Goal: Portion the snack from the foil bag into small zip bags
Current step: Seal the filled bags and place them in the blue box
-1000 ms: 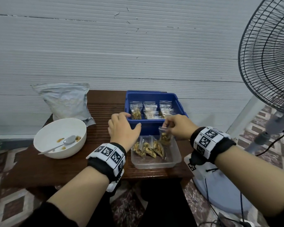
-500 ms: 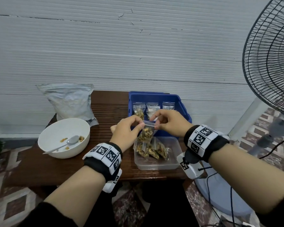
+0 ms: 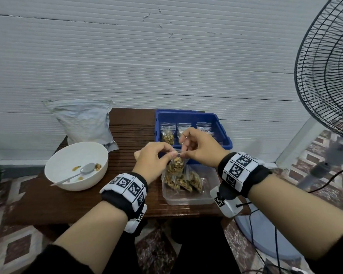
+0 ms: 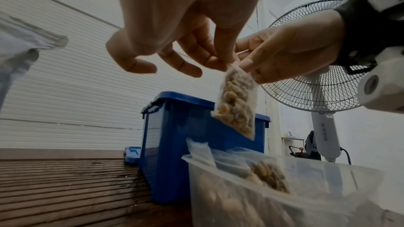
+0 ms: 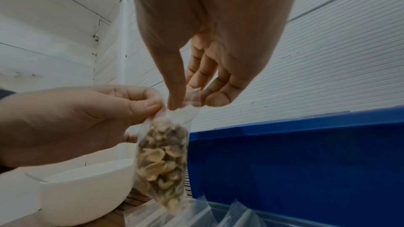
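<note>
Both hands: left hand (image 3: 151, 161) and right hand (image 3: 198, 149) are pinching the small clear snack-filled zip bag (image 3: 175, 167) | top strip, 12 o'clock | seeming light, floppy, slippery

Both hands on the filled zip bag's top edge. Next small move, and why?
Probably run the pinch along the strip to seal it. The left hand and right hand pinch the top of the small zip bag, which hangs full of snack above the clear container; whether the strip is already shut can't be told.
</note>
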Demonstrator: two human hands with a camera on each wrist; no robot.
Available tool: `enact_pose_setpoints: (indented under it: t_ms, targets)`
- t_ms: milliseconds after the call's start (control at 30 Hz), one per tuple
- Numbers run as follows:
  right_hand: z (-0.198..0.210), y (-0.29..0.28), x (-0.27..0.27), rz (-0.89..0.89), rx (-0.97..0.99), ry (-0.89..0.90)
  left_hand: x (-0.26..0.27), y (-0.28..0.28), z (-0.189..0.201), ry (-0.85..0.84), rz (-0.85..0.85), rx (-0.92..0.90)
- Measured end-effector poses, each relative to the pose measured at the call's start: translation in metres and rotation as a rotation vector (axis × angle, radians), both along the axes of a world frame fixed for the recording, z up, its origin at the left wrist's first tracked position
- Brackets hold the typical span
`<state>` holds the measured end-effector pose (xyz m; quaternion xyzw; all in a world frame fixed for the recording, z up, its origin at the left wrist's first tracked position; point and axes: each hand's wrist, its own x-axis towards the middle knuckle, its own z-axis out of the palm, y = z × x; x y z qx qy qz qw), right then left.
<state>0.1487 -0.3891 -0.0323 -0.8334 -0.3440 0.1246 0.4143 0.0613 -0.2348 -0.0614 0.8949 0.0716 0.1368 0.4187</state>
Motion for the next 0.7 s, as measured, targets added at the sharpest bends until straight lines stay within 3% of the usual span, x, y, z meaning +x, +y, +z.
enact_pose_setpoints:
  t_ms: [367,700]
  targets:
    - [0.000,-0.001,-0.001,0.067,-0.080,-0.011,0.003,0.006,-0.002,0.042,0.012,0.049]
    - [-0.009,0.004,-0.001,0.028,0.034,0.015,0.006,0.011,-0.006,0.060,-0.008,-0.026]
